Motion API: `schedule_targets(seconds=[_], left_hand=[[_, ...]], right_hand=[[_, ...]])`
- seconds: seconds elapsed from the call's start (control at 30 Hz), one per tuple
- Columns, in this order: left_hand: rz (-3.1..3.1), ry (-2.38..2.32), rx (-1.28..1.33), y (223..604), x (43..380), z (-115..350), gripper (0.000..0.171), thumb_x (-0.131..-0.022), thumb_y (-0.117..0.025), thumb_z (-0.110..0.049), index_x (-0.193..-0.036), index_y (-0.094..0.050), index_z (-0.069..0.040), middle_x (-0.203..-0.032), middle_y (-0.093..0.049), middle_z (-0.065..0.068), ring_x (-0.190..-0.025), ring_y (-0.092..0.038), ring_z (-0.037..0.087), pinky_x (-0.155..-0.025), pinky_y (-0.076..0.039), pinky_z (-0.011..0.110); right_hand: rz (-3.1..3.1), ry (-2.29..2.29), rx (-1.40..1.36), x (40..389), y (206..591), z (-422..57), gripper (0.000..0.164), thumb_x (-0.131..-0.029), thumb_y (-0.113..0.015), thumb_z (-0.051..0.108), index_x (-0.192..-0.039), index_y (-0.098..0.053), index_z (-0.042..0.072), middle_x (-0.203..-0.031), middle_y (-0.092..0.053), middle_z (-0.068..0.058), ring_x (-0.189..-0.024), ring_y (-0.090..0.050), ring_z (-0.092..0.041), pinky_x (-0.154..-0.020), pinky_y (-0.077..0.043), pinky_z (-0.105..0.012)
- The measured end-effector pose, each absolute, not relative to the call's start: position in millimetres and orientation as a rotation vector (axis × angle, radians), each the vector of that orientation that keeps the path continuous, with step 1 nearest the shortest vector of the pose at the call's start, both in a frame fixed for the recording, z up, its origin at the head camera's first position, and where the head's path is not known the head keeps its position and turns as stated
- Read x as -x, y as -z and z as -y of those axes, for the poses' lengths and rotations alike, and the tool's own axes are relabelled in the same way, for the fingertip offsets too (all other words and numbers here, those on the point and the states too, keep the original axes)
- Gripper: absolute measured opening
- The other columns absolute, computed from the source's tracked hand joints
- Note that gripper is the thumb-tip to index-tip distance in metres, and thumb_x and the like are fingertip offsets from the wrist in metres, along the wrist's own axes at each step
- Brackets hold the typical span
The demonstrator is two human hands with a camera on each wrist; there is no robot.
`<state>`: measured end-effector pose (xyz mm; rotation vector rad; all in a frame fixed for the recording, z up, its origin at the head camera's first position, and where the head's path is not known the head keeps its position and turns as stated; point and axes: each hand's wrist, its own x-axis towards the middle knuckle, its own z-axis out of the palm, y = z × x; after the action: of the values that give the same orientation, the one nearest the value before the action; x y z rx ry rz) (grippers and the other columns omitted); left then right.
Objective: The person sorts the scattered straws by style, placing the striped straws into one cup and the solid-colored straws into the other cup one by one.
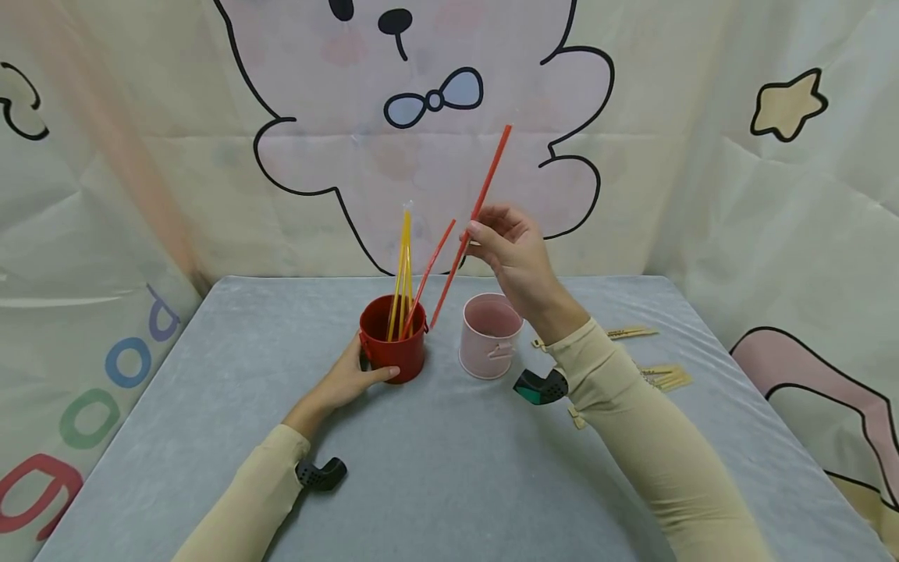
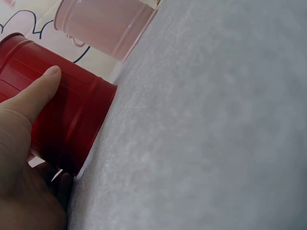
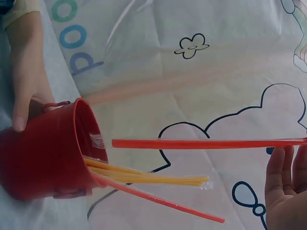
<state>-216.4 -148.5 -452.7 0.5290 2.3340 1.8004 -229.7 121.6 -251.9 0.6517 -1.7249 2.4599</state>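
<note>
A small red metal bucket stands on the table, and my left hand grips its lower left side. In the left wrist view the thumb lies along the bucket's wall. Up to the right, my right hand pinches a long red straw partway along. The straw slants, its lower end just outside the bucket's right rim, as the right wrist view also shows. Inside the bucket lean several yellow straws in a clear wrapper and another red straw.
A pale pink bucket stands to the right of the red one. Thin pale wooden pieces lie on the table's right side, partly behind the right sleeve. A printed cloth hangs behind the grey-blue table covering.
</note>
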Motion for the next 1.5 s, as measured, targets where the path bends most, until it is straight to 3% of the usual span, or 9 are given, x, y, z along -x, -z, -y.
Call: schedule_targets(seconds=[0.33, 0.67, 1.17, 1.5], left_hand=[[-2.348, -1.783, -0.513, 452.7, 217.7, 148.7, 0.086, -0.088, -0.079, -0.017, -0.157, -0.027, -0.016, -0.158, -0.039, 0.008, -0.150, -0.030, 0.029, -0.125, -0.020, 0.058], [-2.354, -1.767, -0.488, 452.5, 217.8, 147.2, 0.087, -0.088, -0.079, -0.020, -0.157, -0.026, -0.017, -0.159, -0.038, 0.007, -0.152, -0.028, 0.029, -0.126, -0.018, 0.059], [-2.361, -1.769, -0.501, 454.0, 219.1, 147.9, 0.087, -0.089, -0.079, -0.021, -0.158, -0.025, -0.016, -0.159, -0.038, 0.007, -0.151, -0.030, 0.029, -0.125, -0.021, 0.059], [-2.357, -1.779, -0.503, 455.2, 218.4, 148.6, 0.087, -0.088, -0.079, -0.019, -0.157, -0.026, -0.016, -0.158, -0.039, 0.008, -0.150, -0.031, 0.029, -0.125, -0.019, 0.059]], right_hand=[[1.623, -2.550, -0.663, 240.0, 257.6, -108.8, 0.018, -0.095, -0.061, -0.006, -0.094, -0.067, 0.011, -0.089, -0.067, -0.002, -0.084, -0.068, -0.015, -0.079, -0.060, -0.027], [1.726, -2.596, -0.501, 248.4, 278.7, -104.8, 0.027, -0.098, -0.053, -0.009, -0.091, -0.064, 0.015, -0.088, -0.066, 0.004, -0.081, -0.064, -0.011, -0.078, -0.060, -0.024], [1.961, -2.620, -0.075, 257.0, 323.5, -90.8, 0.012, -0.098, -0.060, -0.001, -0.097, -0.061, 0.011, -0.088, -0.063, 0.002, -0.080, -0.066, -0.009, -0.078, -0.059, -0.025], [2.135, -2.525, 0.042, 259.6, 332.2, -81.1, 0.010, -0.097, -0.062, -0.002, -0.106, -0.059, 0.002, -0.089, -0.062, 0.000, -0.077, -0.067, -0.010, -0.080, -0.061, -0.027]])
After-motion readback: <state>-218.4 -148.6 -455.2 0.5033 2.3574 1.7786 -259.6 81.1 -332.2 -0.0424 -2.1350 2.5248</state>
